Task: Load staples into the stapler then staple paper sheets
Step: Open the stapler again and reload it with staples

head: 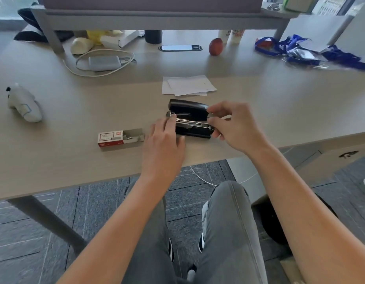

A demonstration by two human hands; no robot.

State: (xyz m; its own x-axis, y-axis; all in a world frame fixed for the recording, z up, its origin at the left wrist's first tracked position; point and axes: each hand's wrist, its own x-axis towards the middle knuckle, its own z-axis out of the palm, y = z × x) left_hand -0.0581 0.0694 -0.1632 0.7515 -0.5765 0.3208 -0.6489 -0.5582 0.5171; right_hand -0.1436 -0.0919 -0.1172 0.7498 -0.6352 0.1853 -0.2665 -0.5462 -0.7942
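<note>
A black stapler point(190, 119) lies on the desk with its top cover swung back, so the metal staple channel shows. My left hand point(164, 138) rests at the stapler's left end, fingertips on the front of the metal channel. My right hand point(233, 124) is at the stapler's right end, thumb and forefinger pinching around the hinge. A red and white staple box point(120, 138) lies open to the left, with staple strips visible inside. White paper sheets point(187, 85) lie just behind the stapler.
Further back on the desk point(75, 160) are a grey power bank with a white cable point(103, 62), a red apple point(215, 46), blue lanyards point(300, 50) and a monitor riser. A white controller point(24, 103) lies far left. The desk's front edge is close to my wrists.
</note>
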